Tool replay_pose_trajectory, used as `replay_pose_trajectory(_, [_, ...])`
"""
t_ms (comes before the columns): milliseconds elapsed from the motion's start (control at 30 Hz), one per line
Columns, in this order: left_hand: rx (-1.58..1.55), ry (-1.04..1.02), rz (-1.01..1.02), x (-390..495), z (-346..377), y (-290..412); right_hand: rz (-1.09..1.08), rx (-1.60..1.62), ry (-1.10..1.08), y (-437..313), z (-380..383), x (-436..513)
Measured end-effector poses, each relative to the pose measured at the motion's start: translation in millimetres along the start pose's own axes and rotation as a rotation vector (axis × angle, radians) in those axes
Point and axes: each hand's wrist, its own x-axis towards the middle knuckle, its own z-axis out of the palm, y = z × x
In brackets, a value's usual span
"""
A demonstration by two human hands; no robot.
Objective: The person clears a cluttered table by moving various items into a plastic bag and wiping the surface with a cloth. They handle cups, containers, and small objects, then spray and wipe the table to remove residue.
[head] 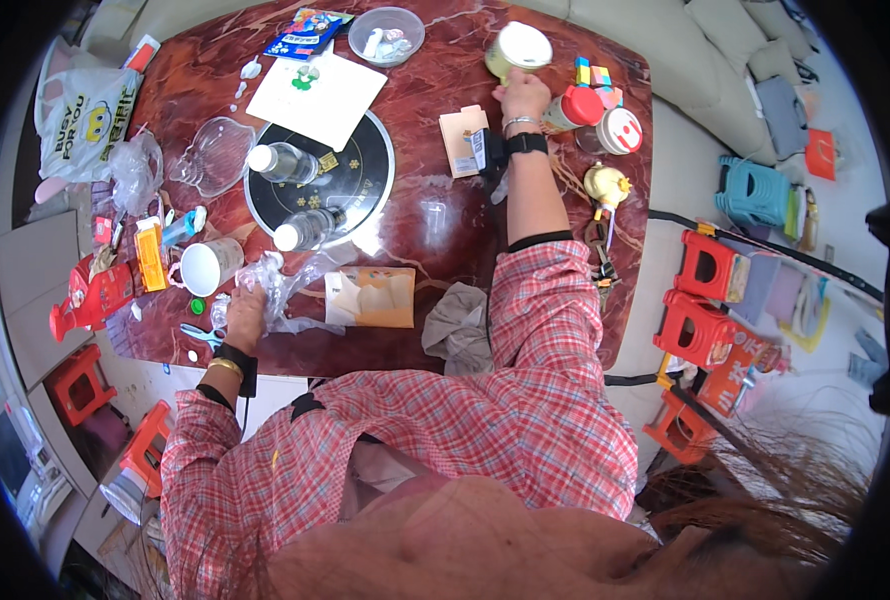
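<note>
At the far right of the table, my right hand (523, 97) has its fingers at the handle side of a pale yellow-green mug (501, 56) with a white top. My left hand (246, 315) grips a crumpled clear plastic bag (280, 292) near the front edge. Beside that hand stand a white paper cup (203, 268) and light-blue-handled scissors (201, 334), with a green bottle cap (198, 306) between them. An orange and white packet (370, 298) lies to the bag's right. Below my right wrist are a beige card box (460, 142) and two lidded jars, one red-topped (582, 106).
Two clear bottles (295, 165) lie or lean on a round black cooktop (370, 180), partly covered by a white sheet (317, 94). A clear shell-shaped dish (216, 156), a plastic bowl (386, 37), a grey cloth (456, 326) and keys (604, 274) also occupy the red marbled table (445, 232).
</note>
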Motion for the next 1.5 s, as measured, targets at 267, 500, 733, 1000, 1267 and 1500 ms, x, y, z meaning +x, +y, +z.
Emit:
replay_pose_trajectory(267, [0.083, 0.021, 0.021, -2.4, -12.0, 8.7, -0.035, -0.453, 0.376, 19.8, -4.4, 44.9])
replay_pose_trajectory(500, [-0.011, 0.049, -0.058, -4.0, -12.6, 11.1, 0.273, 0.46, -0.091, -14.9, 61.1, -35.2])
replay_pose_trajectory(733, [-0.012, 0.032, -0.08, -4.4, -9.0, 8.8, 0.38, 0.453, -0.108, -31.7, 138.2, -31.7])
replay_pose_trajectory(1000, [-0.047, 0.028, -0.061, -5.2, -9.8, 9.1, 0.355, 0.569, -0.096, -16.9, 128.9, -16.9])
replay_pose_trajectory(1267, [-0.056, 0.001, -0.072, -7.7, -24.1, 15.6, 0.271, 0.455, 0.335, -20.7, 59.5, 24.0])
replay_pose_trajectory(1500, [-0.059, -0.005, -0.07, -7.8, -30.7, 18.0, 0.367, 0.603, 0.124, -22.8, 65.1, 0.8])
